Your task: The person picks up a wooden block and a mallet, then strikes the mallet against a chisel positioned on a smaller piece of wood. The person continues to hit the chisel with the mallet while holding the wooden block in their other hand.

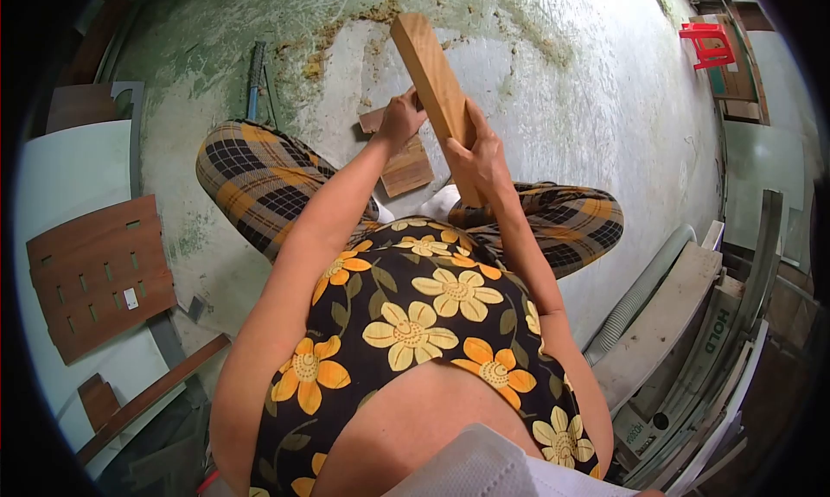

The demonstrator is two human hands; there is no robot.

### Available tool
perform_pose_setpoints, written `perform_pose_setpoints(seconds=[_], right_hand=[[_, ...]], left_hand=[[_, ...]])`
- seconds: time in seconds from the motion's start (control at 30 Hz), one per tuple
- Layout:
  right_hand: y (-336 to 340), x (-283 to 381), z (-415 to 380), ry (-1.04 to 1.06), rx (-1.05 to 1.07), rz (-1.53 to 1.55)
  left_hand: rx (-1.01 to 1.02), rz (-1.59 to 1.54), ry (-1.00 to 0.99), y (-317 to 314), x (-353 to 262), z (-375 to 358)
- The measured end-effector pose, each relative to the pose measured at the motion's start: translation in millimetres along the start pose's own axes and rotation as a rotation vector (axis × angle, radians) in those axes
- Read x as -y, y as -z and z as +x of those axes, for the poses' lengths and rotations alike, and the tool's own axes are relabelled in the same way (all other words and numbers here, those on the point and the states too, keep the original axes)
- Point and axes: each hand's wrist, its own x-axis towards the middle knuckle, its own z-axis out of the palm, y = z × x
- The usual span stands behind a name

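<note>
A long, light-brown wooden beam point(430, 73) stands tilted in front of me, its far end raised and its near end between my legs. My right hand point(480, 151) grips its lower half, thumb on the front face and fingers along the right edge. My left hand point(400, 118) is closed against the beam's left edge; its fingertips are partly hidden, and what they hold, if anything, cannot be made out. Below the left hand, a darker wooden block point(406, 168) lies on the floor, with another wood piece point(372, 119) behind it.
A blue-handled tool point(255, 80) lies on the concrete floor beyond my left knee, near scattered sawdust point(376, 13). Slotted brown board point(102, 277) and pale panels are at left. Planks point(661, 324), a grey corrugated hose point(644, 294) and a red stool point(707, 45) line the right side.
</note>
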Motion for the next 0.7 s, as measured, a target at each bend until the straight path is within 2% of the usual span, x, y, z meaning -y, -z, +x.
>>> perform_pose_setpoints(seconds=[0.1, 0.17, 0.37, 0.57, 0.7], right_hand=[[14, 20, -5, 0.009, -0.017, 0.095], [19, 23, -5, 0.030, -0.046, 0.126], [19, 7, -8, 0.146, -0.143, 0.152], [23, 15, -13, 0.027, -0.085, 0.163], [24, 15, -15, 0.023, -0.087, 0.164]], left_hand=[[-0.032, 0.056, 0.075, -5, 15, 8], [-0.029, 0.098, 0.095, 0, 4, 7], [-0.017, 0.201, 0.129, 3, 7, 10], [-0.044, 0.223, 0.089, -4, 17, 10], [-0.047, 0.213, 0.079, -9, 24, 9]])
